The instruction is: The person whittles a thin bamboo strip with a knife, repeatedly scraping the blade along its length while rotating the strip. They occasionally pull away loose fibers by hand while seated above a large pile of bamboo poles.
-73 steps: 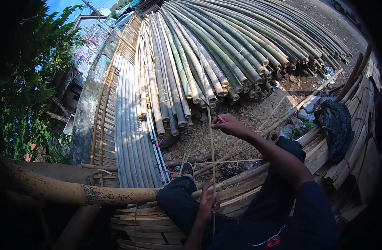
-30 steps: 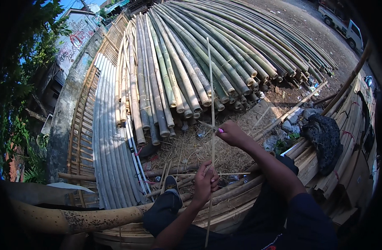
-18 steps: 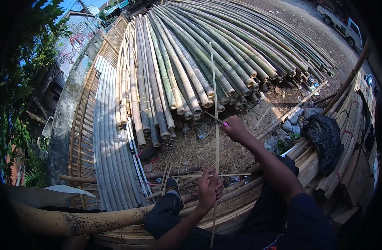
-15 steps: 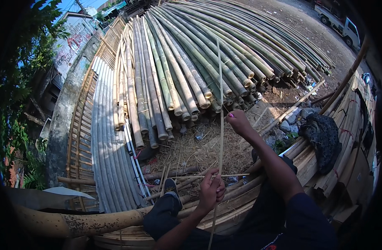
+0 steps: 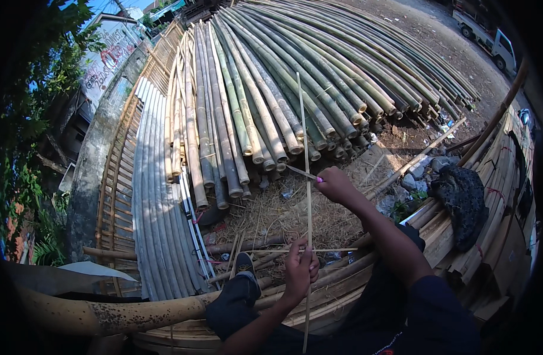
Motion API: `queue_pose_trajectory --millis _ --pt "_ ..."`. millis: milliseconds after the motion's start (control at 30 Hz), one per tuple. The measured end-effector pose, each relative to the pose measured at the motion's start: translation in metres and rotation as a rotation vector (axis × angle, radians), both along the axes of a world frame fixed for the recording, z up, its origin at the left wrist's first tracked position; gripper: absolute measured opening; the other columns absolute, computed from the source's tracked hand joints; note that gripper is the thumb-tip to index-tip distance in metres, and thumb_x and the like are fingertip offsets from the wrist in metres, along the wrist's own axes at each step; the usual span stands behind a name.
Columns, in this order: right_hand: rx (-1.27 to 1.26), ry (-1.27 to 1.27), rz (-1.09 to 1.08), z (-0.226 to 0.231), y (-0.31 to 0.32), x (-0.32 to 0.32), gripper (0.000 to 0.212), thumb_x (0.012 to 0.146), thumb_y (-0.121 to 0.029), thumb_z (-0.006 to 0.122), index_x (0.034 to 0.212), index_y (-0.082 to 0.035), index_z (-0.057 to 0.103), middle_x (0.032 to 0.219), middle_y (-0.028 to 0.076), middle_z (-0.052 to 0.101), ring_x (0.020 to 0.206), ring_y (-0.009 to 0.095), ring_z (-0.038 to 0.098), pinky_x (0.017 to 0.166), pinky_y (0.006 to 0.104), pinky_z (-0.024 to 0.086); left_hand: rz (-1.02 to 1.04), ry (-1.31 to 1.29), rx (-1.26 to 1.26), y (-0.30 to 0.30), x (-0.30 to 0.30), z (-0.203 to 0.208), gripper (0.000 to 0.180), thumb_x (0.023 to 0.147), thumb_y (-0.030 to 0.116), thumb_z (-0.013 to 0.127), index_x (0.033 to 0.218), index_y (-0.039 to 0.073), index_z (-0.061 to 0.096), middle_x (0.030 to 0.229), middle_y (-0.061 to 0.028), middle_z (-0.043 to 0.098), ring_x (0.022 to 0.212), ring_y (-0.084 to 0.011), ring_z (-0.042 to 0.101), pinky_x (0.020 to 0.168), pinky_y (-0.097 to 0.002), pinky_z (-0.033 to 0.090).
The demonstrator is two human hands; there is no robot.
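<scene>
A long thin bamboo strip (image 5: 307,195) stands nearly upright in front of me. My left hand (image 5: 301,269) is closed around its lower part, just above my knee. My right hand (image 5: 336,184) is further up, beside the strip, closed on a small knife (image 5: 301,173) whose blade lies against the strip. A second thin strip (image 5: 295,251) lies crosswise by my left hand. My dark shoe (image 5: 245,267) rests on a stack of split bamboo (image 5: 336,284).
A big pile of long green and tan bamboo poles (image 5: 271,89) lies ahead. Grey flat slats (image 5: 159,195) are on the left, bamboo shavings (image 5: 283,213) on the ground, a thick mottled pole (image 5: 123,310) at lower left, a dark bundle (image 5: 461,198) and a truck (image 5: 487,35) to the right.
My right hand has slid up and away along the strip with the knife. The left hand kept its grip low on the strip. The view has tilted a little.
</scene>
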State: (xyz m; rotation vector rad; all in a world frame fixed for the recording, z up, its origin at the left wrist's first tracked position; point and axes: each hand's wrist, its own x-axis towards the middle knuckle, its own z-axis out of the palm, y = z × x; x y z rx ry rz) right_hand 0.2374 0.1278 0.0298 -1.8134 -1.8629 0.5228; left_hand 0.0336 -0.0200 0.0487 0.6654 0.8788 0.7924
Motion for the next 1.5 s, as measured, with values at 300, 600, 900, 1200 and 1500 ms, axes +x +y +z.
queue_pose_trajectory --millis 300,600,900,1200,1500 --pt "-0.023 -0.034 0.195 0.003 -0.014 -0.012 0.025 0.074 -0.027 0.057 0.066 -0.003 0.062 0.064 0.02 0.058 0.066 0.038 0.06 0.063 0.0483 0.047 0.101 -0.258 -0.156 0.03 -0.013 -0.018 0.025 0.098 0.02 0.044 0.122 0.012 0.043 0.065 0.0002 0.039 0.043 -0.0031 0.028 0.036 -0.0164 0.022" --pt "-0.015 0.091 0.317 -0.003 -0.013 -0.032 0.025 0.073 -0.025 0.056 0.065 -0.002 0.06 0.062 0.022 0.056 0.063 0.04 0.058 0.061 0.0484 0.045 0.182 -0.046 0.007 0.018 -0.009 -0.011 0.027 0.097 0.015 0.047 0.124 0.011 0.047 0.059 0.002 0.035 0.04 -0.003 0.026 0.035 -0.0178 0.02" --pt "0.016 0.147 0.421 -0.014 -0.023 -0.038 0.03 0.076 -0.027 0.056 0.063 0.0 0.058 0.061 0.021 0.055 0.062 0.039 0.057 0.06 0.0488 0.044 0.138 -0.191 -0.053 0.03 -0.012 -0.011 0.02 0.098 0.019 0.045 0.116 0.012 0.047 0.061 0.0022 0.032 0.04 -0.0026 0.023 0.034 -0.0176 0.02" --pt "0.093 0.088 -0.166 -0.016 0.003 0.003 0.026 0.074 -0.024 0.055 0.068 -0.001 0.063 0.065 0.021 0.059 0.062 0.039 0.058 0.063 0.0465 0.047 0.025 -0.162 -0.055 0.01 -0.001 -0.003 0.026 0.098 0.02 0.044 0.122 0.012 0.045 0.061 0.0023 0.031 0.04 -0.0028 0.024 0.034 -0.0186 0.02" --pt "-0.006 0.636 -0.267 -0.029 0.012 0.017 0.035 0.083 -0.034 0.059 0.065 -0.005 0.06 0.05 0.005 0.047 0.046 0.015 0.045 0.047 0.0325 0.035 -0.015 -0.16 0.018 0.044 -0.022 0.004 0.026 0.099 0.023 0.043 0.122 0.013 0.04 0.06 0.003 0.03 0.04 -0.0026 0.023 0.033 -0.0172 0.021"
